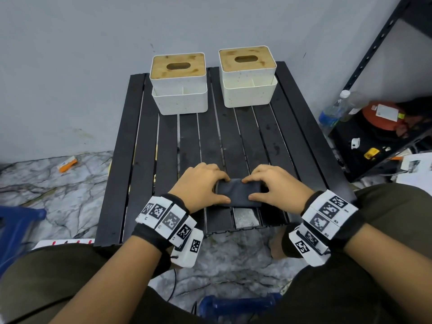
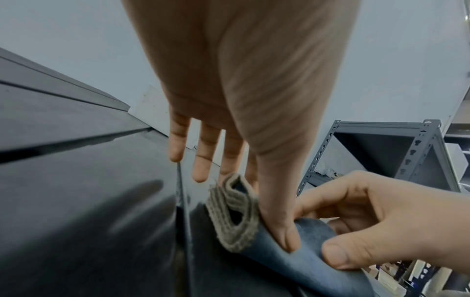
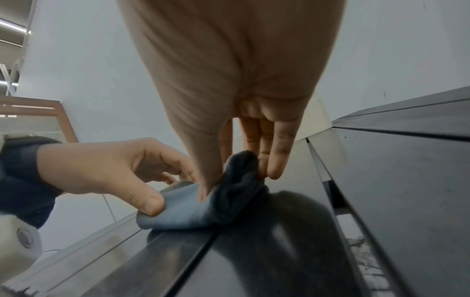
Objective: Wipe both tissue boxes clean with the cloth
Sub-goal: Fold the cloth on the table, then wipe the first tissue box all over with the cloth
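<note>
Folded cloth (image 1: pixel 238 192) being pinched at both ends on counter (image 1: pixel 275 146) by left hand (image 1: pixel 198 187) and right hand (image 1: pixel 277 187); soft, limp, light, best gripped at folded edge.

No word, brand or number can be read anywhere: the wristbands (image 1: pixel 163 216) carry only black-and-white square code markers with tiny illegible marks beside them, and the label on the red container (image 1: pixel 383 115) on the shelf is too blurred to read.
</note>
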